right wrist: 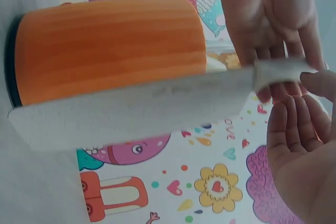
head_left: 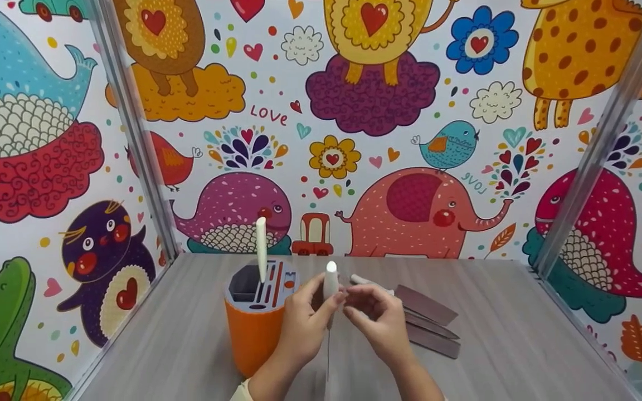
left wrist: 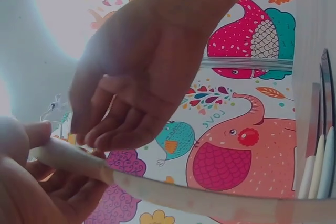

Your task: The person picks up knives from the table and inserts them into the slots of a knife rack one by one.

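Observation:
My left hand (head_left: 304, 320) grips the white handle of a broad kitchen knife (head_left: 330, 284), holding it upright with the blade downward. In the right wrist view, its wide blade (right wrist: 136, 114) passes in front of the orange knife block. My right hand (head_left: 378, 320) is close beside the handle, fingers loosely curved, with its thumb overlapping the handle's end in the right wrist view. Just left of the hands stands the orange knife block (head_left: 251, 340) with a grey slotted top. One white handle (head_left: 261, 248) sticks up from it.
To the right of the hands, several white-handled knives (head_left: 431, 328) lie side by side on the wood-grain table (head_left: 499, 345). Cartoon-printed panels (head_left: 399, 211) enclose the back and sides, with metal posts (head_left: 583, 150) at the corners.

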Tool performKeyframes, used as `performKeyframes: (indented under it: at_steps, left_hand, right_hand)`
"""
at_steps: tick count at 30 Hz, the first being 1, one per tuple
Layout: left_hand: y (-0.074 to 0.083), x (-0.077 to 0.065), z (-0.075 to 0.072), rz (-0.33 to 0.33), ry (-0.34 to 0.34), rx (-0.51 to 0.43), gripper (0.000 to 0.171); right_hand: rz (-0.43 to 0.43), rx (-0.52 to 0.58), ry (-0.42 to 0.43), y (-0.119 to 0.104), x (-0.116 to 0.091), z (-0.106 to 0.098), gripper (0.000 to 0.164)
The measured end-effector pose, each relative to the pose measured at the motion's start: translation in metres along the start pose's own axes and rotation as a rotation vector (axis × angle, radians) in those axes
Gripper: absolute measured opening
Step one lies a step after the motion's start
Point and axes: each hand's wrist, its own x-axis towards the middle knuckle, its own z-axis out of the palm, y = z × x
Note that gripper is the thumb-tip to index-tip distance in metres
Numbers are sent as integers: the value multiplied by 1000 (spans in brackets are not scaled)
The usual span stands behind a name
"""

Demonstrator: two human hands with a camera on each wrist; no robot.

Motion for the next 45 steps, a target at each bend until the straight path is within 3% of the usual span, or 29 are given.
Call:
performKeyframes:
  at_steps: [4, 9, 17, 21, 26, 29, 35, 39, 45]
  left_hand:
    - [4, 1, -8, -16, 5, -37, 43]
    - [10, 1, -19, -47, 22, -33, 46]
    - [19, -2, -33, 16, 68, -18, 49]
    - [26, -5, -38, 27, 109, 6, 51]
    - [35, -12, -43, 34, 145, 10, 48]
    - [40, -15, -45, 53, 165, 31, 44]
    - [47, -15, -50, 96, 201, 66, 39]
    - [51, -13, -54, 111, 213, 39, 37]
    - [62, -7, -58, 147, 255, 29, 38]
  right_hand:
    - [14, -22, 74, 8, 7, -3, 16]
    - [189, 37, 145, 24, 12, 6, 20]
    - [330, 143, 147, 52, 13, 27, 25]
    - [369, 184, 71, 80, 5, 34, 34]
    - [341, 143, -106, 111, -9, 46, 51]
    - [313, 121, -222, 122, -14, 53, 63]
    - [351, 164, -416, 133, -17, 64, 95]
    - [362, 151, -465, 137, -18, 68, 105]
    - [366, 161, -434, 138, -22, 69, 109]
